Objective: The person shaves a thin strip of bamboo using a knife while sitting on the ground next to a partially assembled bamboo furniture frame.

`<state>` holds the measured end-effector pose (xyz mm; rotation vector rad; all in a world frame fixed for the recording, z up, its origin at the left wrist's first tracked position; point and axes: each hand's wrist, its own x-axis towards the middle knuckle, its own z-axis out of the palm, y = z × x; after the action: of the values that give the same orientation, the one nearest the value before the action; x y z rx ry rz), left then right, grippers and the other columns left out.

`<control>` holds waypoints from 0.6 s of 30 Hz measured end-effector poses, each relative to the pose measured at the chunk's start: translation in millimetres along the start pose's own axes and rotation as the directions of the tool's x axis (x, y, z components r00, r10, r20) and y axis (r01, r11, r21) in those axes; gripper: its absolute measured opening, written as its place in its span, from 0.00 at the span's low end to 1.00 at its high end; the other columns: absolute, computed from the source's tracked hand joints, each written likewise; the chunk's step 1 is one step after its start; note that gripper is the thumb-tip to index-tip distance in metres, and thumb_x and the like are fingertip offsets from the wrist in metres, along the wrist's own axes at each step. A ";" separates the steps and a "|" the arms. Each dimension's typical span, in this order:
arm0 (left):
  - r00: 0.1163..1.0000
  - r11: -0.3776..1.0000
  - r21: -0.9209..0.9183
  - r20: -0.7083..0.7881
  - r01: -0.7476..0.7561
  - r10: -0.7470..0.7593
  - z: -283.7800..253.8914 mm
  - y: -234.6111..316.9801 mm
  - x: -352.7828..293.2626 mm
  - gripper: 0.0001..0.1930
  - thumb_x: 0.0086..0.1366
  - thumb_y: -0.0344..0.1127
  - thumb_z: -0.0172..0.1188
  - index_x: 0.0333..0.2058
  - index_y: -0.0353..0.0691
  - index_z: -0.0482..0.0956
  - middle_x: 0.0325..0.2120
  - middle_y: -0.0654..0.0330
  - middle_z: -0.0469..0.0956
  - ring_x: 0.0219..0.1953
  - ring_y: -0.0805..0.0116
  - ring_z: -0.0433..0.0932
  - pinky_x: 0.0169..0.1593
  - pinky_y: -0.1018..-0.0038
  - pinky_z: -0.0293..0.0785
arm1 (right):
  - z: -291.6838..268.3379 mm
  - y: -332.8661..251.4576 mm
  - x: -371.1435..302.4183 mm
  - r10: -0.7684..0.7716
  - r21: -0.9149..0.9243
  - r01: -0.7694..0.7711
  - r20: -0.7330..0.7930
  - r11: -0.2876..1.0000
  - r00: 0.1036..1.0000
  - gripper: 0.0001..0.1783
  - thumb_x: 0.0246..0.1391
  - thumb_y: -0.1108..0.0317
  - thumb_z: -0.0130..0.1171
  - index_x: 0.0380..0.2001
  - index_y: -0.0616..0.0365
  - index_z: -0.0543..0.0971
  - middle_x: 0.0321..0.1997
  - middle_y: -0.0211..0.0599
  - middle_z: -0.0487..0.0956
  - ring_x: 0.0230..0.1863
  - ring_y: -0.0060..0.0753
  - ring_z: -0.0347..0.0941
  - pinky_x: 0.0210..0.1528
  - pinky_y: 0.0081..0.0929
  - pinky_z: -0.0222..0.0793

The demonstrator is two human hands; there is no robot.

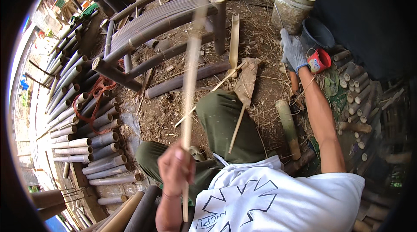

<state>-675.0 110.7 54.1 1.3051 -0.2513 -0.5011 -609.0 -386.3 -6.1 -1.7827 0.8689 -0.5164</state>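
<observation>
Left hand (175, 167), bare: fist closed around a long, thin, pale bamboo strip (189, 84), gripped near its lower end; the strip rises almost upright through the middle of the view, blurred along its upper length, with a short tail showing below the fist. Right hand (293, 51), in a grey work glove: arm stretched out to the upper right, fingers resting on or just beside a small red cup (319, 60); whether the fingers are closed on the cup cannot be told. Person: seated low, white printed shirt (278, 197), dark green trousers (223, 119), one knee raised beneath the strip. On the ground just beyond the knee: a flat piece of brown bark or husk (246, 80), several loose thin slivers, and a short green bamboo section (287, 125) lying near the right forearm. Beside the red cup: a dark round basin (320, 33), and behind it a dirty white bucket (294, 4). Right edge: a cluster of short cut bamboo pieces (358, 84), ends showing. Centre top: a dark bamboo frame (160, 32) with a slatted panel, lying tilted on bare earth strewn with shavings. Left side: a long stack of bamboo poles (87, 119), cut ends facing inward, with an orange-red cord (93, 93) draped over them.
</observation>
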 end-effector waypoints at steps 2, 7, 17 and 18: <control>0.957 0.971 -0.165 -0.262 -0.175 0.128 -13.6 31.0 51.3 0.24 0.78 0.44 0.43 0.60 0.28 0.68 0.18 0.66 0.71 0.08 0.82 0.61 0.08 0.82 0.56 | 7.2 40.0 -2.3 -0.006 -0.336 0.022 0.047 0.942 0.999 0.34 0.56 0.35 0.59 0.29 0.61 0.78 0.20 0.41 0.77 0.22 0.41 0.78 0.25 0.40 0.74; 0.874 0.882 -0.277 -0.418 -0.382 0.247 -93.7 73.5 198.5 0.11 0.76 0.37 0.51 0.50 0.38 0.74 0.33 0.62 0.79 0.31 0.78 0.78 0.28 0.83 0.77 | 67.3 196.2 -40.6 0.213 -0.714 -0.082 0.096 0.695 0.972 0.30 0.48 0.61 0.63 0.51 0.67 0.69 0.48 0.68 0.79 0.51 0.66 0.77 0.55 0.51 0.74; 0.894 0.916 -0.286 -0.424 -0.283 0.144 -96.3 44.0 405.3 0.14 0.67 0.29 0.65 0.43 0.38 0.67 0.32 0.55 0.76 0.28 0.67 0.81 0.31 0.75 0.86 | 149.2 -59.6 13.9 -0.907 -0.485 0.788 -0.025 0.379 0.421 0.24 0.62 0.67 0.59 0.59 0.65 0.72 0.58 0.50 0.74 0.62 0.51 0.68 0.66 0.47 0.60; 0.905 0.890 -0.335 -0.389 -0.310 0.169 -95.0 39.6 430.4 0.14 0.66 0.28 0.65 0.41 0.37 0.65 0.32 0.54 0.76 0.28 0.66 0.82 0.31 0.71 0.87 | 162.7 -101.8 25.5 -0.958 -0.487 0.851 0.085 0.199 0.272 0.23 0.60 0.67 0.61 0.57 0.63 0.74 0.57 0.48 0.75 0.61 0.51 0.69 0.66 0.47 0.61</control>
<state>-250.5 -10.6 24.5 0.9301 -0.0106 -0.0855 -447.1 -285.4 27.1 -2.6494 -0.1567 -1.4500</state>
